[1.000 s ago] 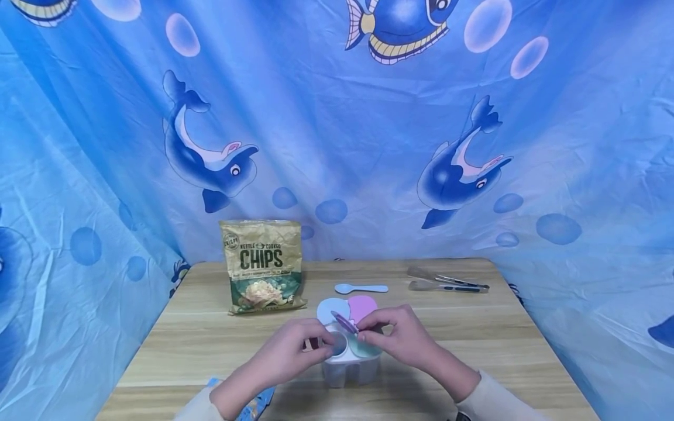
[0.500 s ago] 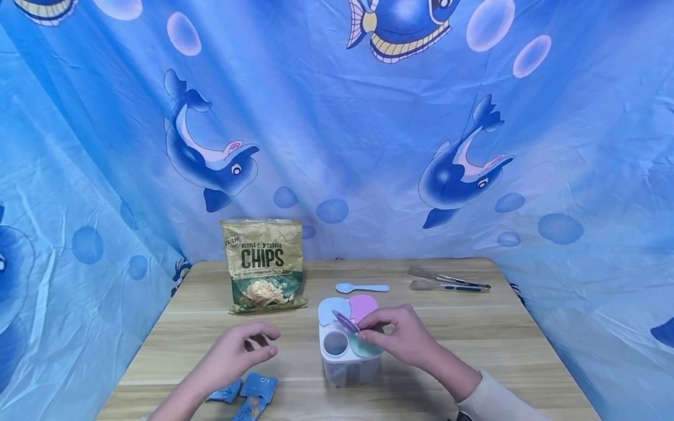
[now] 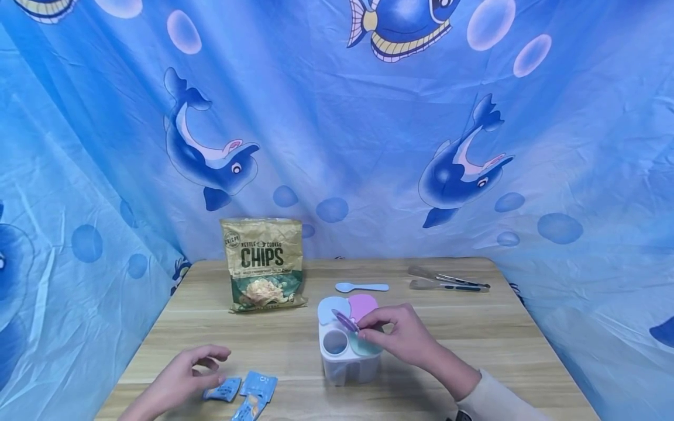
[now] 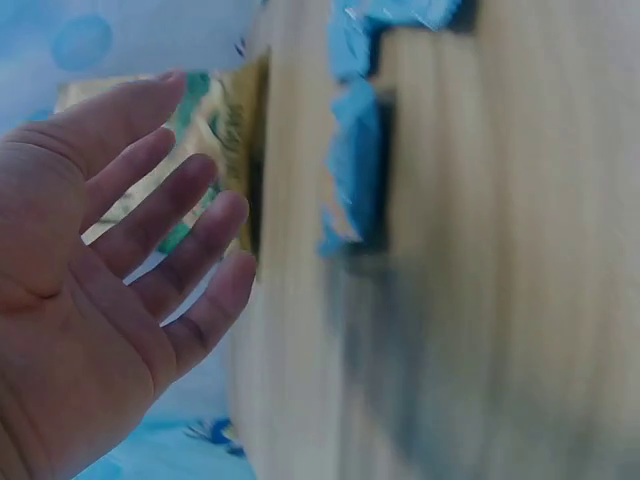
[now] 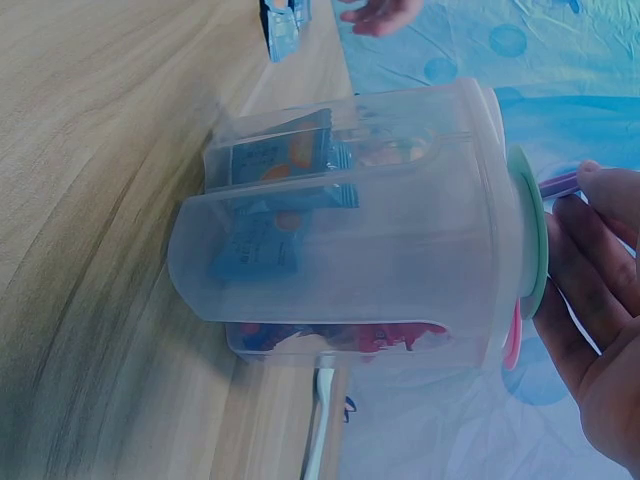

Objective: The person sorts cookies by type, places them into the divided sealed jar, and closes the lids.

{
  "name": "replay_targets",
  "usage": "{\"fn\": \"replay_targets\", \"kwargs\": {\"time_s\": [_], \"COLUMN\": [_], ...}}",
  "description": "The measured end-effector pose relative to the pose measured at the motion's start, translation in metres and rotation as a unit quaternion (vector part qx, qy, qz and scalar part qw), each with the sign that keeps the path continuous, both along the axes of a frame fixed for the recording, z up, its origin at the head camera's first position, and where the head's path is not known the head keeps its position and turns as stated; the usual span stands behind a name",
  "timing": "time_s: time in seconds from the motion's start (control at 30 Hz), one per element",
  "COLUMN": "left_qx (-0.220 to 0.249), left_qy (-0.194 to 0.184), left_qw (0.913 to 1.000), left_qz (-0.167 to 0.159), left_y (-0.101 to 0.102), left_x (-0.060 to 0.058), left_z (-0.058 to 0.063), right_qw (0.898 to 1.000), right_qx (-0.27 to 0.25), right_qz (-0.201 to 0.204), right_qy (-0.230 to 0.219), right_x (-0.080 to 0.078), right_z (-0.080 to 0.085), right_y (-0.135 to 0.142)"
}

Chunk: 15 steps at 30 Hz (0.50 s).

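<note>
My right hand (image 3: 404,338) pinches a purple lid (image 3: 344,321), which is tilted up over a clear plastic storage box (image 3: 350,373) with several compartments. The round front-left opening is uncovered. Blue, pink and green lids (image 3: 363,345) cover the others. Through the box wall in the right wrist view, blue snack packets (image 5: 280,160) and a red-and-blue wrapper (image 5: 390,340) show. My left hand (image 3: 181,377) is left of the box with its fingers loosely spread, holding nothing. Just beside it several small blue packets (image 3: 259,386) lie on the table.
A bag of chips (image 3: 265,266) stands upright at the back left of the wooden table (image 3: 447,362). Behind the box lies a light blue spoon (image 3: 363,287). Metal tongs (image 3: 447,286) lie at the back right. A blue printed curtain (image 3: 337,146) surrounds the table.
My left hand has moved away from the box opening, left and toward me, to the blue packets. My right hand stays in place, still pinching the purple lid.
</note>
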<state>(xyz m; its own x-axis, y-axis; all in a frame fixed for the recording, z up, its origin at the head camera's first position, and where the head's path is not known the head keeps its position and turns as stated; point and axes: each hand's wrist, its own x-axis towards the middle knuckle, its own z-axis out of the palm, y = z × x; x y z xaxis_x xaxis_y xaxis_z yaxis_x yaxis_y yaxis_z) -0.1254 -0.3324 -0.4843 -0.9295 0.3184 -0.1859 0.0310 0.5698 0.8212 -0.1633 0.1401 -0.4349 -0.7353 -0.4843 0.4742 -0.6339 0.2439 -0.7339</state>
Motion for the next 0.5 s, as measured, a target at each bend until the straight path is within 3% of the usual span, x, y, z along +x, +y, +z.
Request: {"fn": "replay_targets", "kwargs": {"time_s": [0.13,0.27,0.5], "left_qx": [-0.004,-0.005,0.038], "left_qy": [-0.017,-0.035,-0.086], "left_qw": [0.9998,0.9994,0.9955], "left_qz": [-0.012,-0.004,-0.015], "left_y": [-0.012,-0.017,-0.020], "left_x": [0.000,-0.001,-0.002], "left_z": [-0.011,-0.022,-0.036], "right_qw": [1.000,1.000,1.000], "right_qx": [0.003,0.003,0.006], "right_qz": [-0.003,-0.004,-0.002], "right_qy": [-0.004,-0.006,-0.016], "right_x": [-0.001,-0.001,-0.001], "right_z": [-0.001,-0.001,0.000], "right_y": [0.001,0.002,0.002]}}
